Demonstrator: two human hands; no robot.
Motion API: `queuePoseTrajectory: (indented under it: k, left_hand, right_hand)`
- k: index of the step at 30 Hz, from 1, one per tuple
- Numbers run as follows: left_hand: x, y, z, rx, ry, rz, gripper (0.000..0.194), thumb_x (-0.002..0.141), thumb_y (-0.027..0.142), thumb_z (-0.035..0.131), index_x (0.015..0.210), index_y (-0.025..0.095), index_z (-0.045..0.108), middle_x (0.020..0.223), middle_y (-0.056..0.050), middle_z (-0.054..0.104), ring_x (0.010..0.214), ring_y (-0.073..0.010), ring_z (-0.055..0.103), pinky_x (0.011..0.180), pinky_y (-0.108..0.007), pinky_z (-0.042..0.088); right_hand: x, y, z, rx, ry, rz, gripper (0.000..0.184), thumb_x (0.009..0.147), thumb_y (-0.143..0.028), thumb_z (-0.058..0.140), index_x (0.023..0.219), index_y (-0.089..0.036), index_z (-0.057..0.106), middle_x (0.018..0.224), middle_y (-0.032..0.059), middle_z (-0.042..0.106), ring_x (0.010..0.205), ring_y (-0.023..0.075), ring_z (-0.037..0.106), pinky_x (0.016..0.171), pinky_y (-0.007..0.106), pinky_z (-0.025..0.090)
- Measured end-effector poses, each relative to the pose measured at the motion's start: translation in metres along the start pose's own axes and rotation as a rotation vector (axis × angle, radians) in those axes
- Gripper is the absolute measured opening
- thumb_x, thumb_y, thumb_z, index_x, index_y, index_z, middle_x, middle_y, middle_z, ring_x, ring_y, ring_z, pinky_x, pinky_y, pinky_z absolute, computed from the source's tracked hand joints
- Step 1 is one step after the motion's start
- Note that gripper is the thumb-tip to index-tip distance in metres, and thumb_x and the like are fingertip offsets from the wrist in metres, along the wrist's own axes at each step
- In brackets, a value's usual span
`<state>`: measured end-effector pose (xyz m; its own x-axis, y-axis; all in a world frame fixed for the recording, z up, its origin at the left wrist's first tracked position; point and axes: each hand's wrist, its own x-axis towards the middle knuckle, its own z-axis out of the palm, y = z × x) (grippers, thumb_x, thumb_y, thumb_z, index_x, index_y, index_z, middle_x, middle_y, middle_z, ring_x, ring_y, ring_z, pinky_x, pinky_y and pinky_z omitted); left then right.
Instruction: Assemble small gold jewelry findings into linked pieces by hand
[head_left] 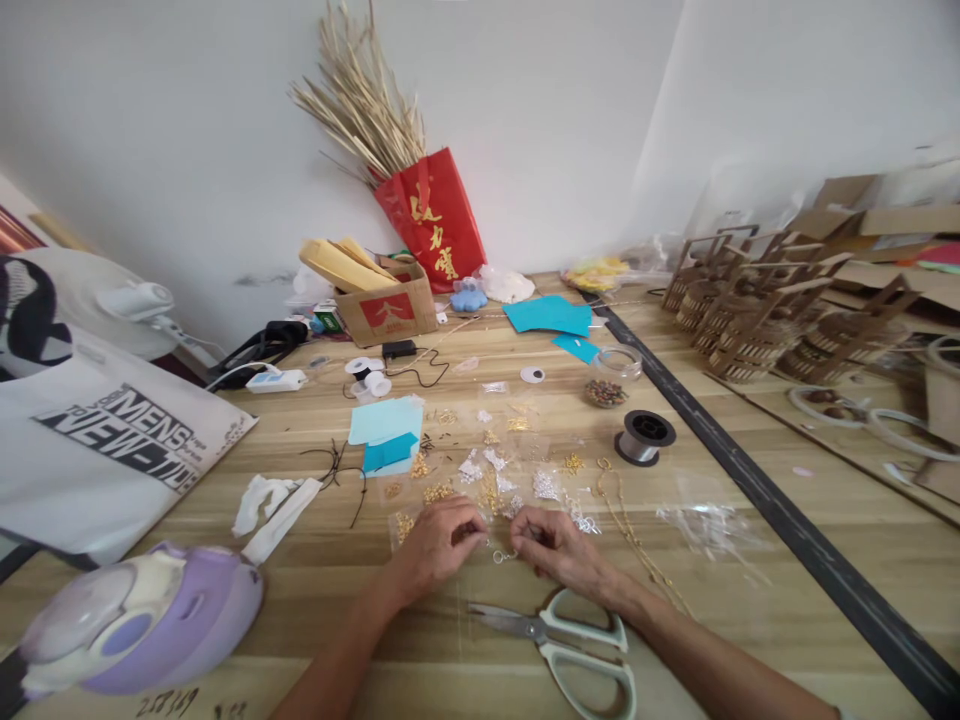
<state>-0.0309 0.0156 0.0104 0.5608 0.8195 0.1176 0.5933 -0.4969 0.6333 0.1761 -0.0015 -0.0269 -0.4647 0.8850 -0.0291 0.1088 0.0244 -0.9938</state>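
Observation:
Above the near part of the wooden table, my left hand [441, 542] is closed in a pinch, thumb against forefinger. Across from it, my right hand [556, 545] pinches too, its fingertips a short gap away. In that gap shows a small silver ring-like finding [501, 557], close to the right fingertips. What either pinch holds is too small to make out. Just beyond the hands lie little heaps of gold beads [437, 493] and silver beads [546, 485] on clear plastic bags. Scissors [534, 628] with pale handles rest open below the right hand.
A gold chain [630, 535] and a wire spool [645, 438] lie to the right. Farther back are a bowl of mixed beads [606, 393] and blue sheets [549, 315]. Woven baskets [750, 340] crowd the far right. A purple-and-white appliance [150, 620] stands at left.

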Motion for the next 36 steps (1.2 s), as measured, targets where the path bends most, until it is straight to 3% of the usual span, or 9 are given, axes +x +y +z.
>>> queuePoseTrajectory:
  k: [7,14,21,25,36]
  left_hand:
    - [-0.001,0.002,-0.003,-0.237,0.042,-0.157,0.015,0.082,0.026,0.055,0.071,0.017,0.060,0.069,0.000,0.059,0.064,-0.0139,0.052,0.061,-0.023,0.040]
    - [-0.001,0.005,-0.002,-0.391,0.065,-0.184,0.017,0.082,0.028,0.054,0.071,0.017,0.057,0.068,0.001,0.057,0.066,-0.0140,0.052,0.063,-0.024,0.041]
    - [0.002,0.006,0.003,-0.680,0.065,-0.243,0.017,0.078,0.027,0.060,0.068,0.015,0.055,0.090,-0.007,0.066,0.075,-0.0150,0.057,0.068,-0.024,0.043]
    - [0.003,0.005,0.008,-0.811,0.051,-0.293,0.020,0.076,0.031,0.062,0.069,0.014,0.055,0.078,-0.007,0.068,0.057,-0.0105,0.053,0.057,-0.023,0.043]
    - [0.006,0.006,0.020,-0.812,0.048,-0.317,0.026,0.073,0.037,0.063,0.068,0.014,0.054,0.062,-0.002,0.062,0.052,-0.0113,0.054,0.054,-0.024,0.044]
  right_hand:
    - [0.000,0.000,0.000,0.003,-0.002,0.003,0.025,0.082,-0.039,0.058,0.072,-0.016,0.054,0.051,-0.0063,0.044,0.042,0.0063,0.039,0.041,0.017,0.030]
    - [-0.001,-0.003,0.000,-0.006,0.008,0.000,0.021,0.081,-0.035,0.057,0.073,-0.016,0.054,0.052,-0.0060,0.044,0.043,0.0066,0.039,0.041,0.017,0.030]
    - [-0.002,-0.006,0.002,-0.032,0.019,0.013,0.018,0.079,-0.032,0.056,0.072,-0.016,0.053,0.055,-0.0051,0.044,0.043,0.0062,0.038,0.040,0.017,0.028]
    - [-0.001,-0.007,0.002,-0.046,0.017,0.010,0.017,0.079,-0.031,0.055,0.073,-0.016,0.054,0.056,-0.0048,0.045,0.043,0.0065,0.038,0.041,0.017,0.029]
    - [-0.002,-0.002,0.002,-0.030,0.012,-0.003,0.015,0.082,-0.028,0.054,0.073,-0.016,0.054,0.056,-0.0056,0.044,0.044,0.0062,0.038,0.042,0.017,0.031]
